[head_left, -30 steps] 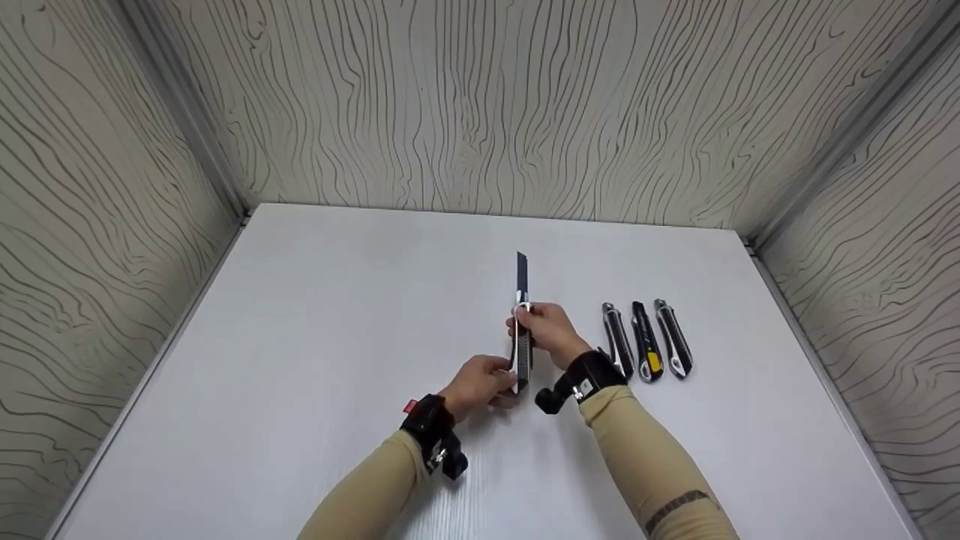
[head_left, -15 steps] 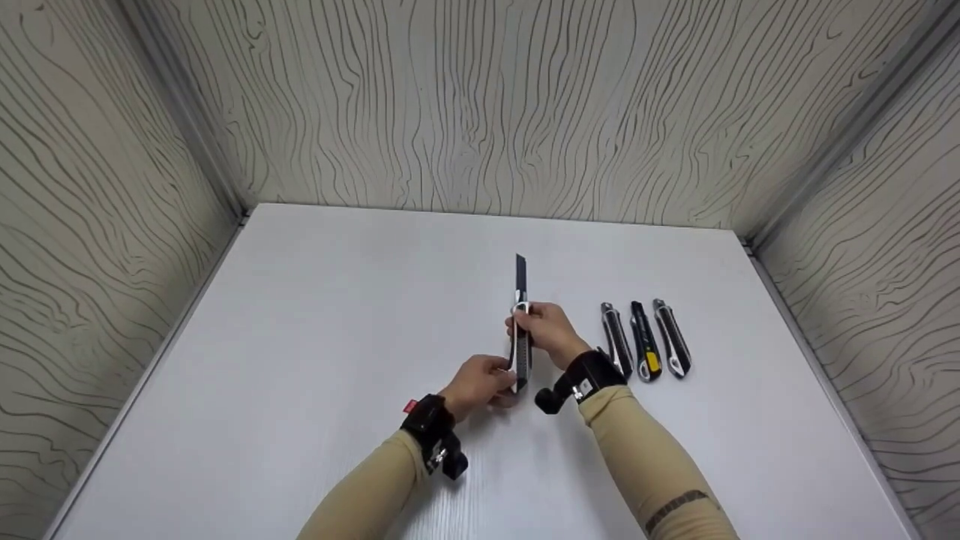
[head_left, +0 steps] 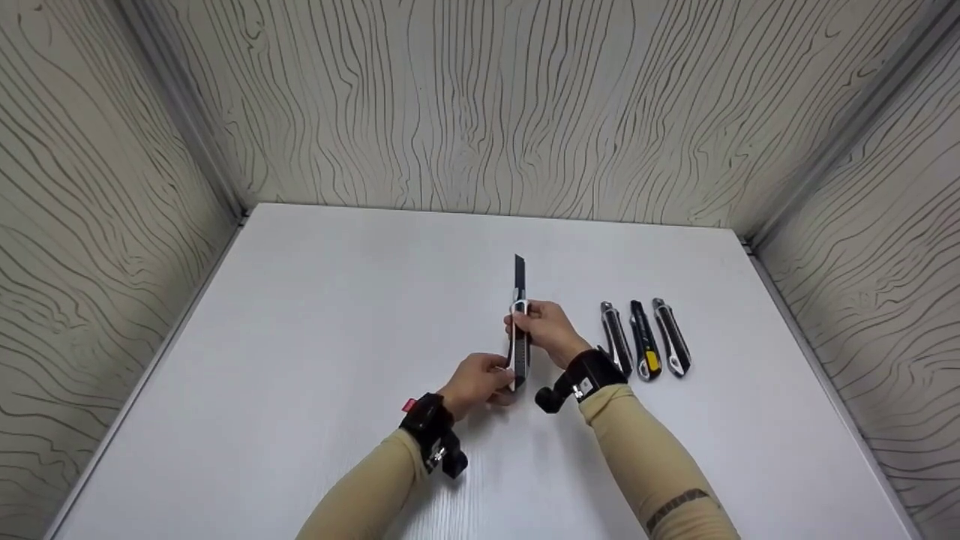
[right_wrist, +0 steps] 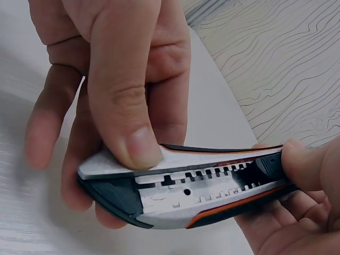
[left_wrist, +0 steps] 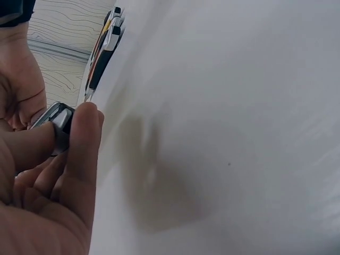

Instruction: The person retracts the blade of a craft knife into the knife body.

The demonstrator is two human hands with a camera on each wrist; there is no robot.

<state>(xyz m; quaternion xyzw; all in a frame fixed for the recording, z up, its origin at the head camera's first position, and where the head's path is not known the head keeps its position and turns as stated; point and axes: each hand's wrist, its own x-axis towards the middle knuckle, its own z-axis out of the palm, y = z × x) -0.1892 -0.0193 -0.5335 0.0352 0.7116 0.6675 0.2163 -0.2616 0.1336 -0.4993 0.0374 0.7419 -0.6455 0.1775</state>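
In the head view a utility knife (head_left: 520, 352) is held over the middle of the table, its dark blade (head_left: 520, 271) out and pointing away from me. My left hand (head_left: 478, 381) pinches the butt end between thumb and fingers. Up near the nose, my right hand (head_left: 550, 328) grips the handle. The right wrist view shows a silver and black handle (right_wrist: 172, 194) with orange trim and a toothed slot; the right thumb (right_wrist: 300, 162) presses on the black slider (right_wrist: 268, 166). From the left wrist, just the handle's end (left_wrist: 61, 119) shows between the fingers.
To the right lie three more utility knives side by side: a silver and black one (head_left: 616, 341), a black and yellow one (head_left: 646, 341) and another silver and black one (head_left: 673, 337). Wood-patterned panels (head_left: 480, 105) enclose the white table (head_left: 337, 300) at the back and sides.
The exposed blade looks slightly shorter than a second ago. Both hands and the knife handle stay almost in place.
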